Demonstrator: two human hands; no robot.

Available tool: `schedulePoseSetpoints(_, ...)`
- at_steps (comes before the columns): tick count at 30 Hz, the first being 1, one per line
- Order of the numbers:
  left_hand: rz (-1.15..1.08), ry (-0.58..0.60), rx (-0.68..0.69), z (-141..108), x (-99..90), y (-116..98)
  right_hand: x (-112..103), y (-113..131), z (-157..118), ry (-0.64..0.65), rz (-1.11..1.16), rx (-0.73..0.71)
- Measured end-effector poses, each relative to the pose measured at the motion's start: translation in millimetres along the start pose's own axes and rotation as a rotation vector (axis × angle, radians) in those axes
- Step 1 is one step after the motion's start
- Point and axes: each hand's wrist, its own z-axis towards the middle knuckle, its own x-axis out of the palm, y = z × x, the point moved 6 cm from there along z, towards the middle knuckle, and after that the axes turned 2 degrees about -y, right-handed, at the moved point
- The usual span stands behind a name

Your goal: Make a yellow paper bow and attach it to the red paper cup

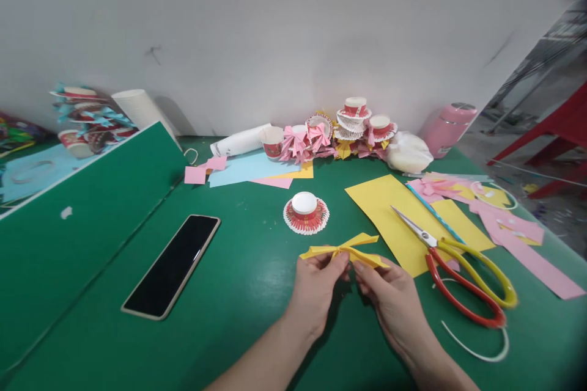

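Note:
A yellow folded-paper bow (342, 248) is held up between my two hands over the green table. My left hand (318, 284) is closed, its thumb and fingers pinching the bow near its middle. On the right side, my right hand (389, 287) pinches the bow's lower right wing. The wings fan out to left and right, and the fingers partly hide the underside. Just beyond my hands sits a small hat-shaped piece made from a red and white paper cup (306, 211), its fringed rim spread flat on the table.
Scissors with red and yellow handles (431, 241) lie on yellow paper (380, 195) at right. A phone (173, 266) lies at left beside a raised green board (92, 220). Along the wall stand decorated cups (355, 109), a white bag (408, 151) and a pink bottle (449, 128). Pink strips (527, 256) lie far right.

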Motion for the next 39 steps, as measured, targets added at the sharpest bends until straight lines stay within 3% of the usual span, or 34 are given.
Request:
schedulePoseSetpoints(7,0.055,-0.047,0.073,-5,0.2,-9,-4,0,1,-0.016,-0.075,-0.021)
schedulePoseSetpoints(17,-0.008,-0.112,0.028,7,-9.4,-9,-4,6,-2,-0.011,-0.184,-0.096)
schedulePoseSetpoints(20,-0.067,-0.133,0.02,9,-12.9,-12,-10,12,-5,-0.086,-0.249,-0.192)
schedulePoseSetpoints(26,-0.079,-0.122,0.045,6,-10.7,-6,-4,36,-16,-0.161,-0.551,-0.593)
schedulePoseSetpoints(34,0.0,-0.065,0.095,1,-3.7,-4,-1,36,-13,-0.17,-0.648,-0.572)
schedulePoseSetpoints(39,0.045,-0.054,0.113,0,-0.5,-8,3,41,-16,-0.166,-0.685,-0.664)
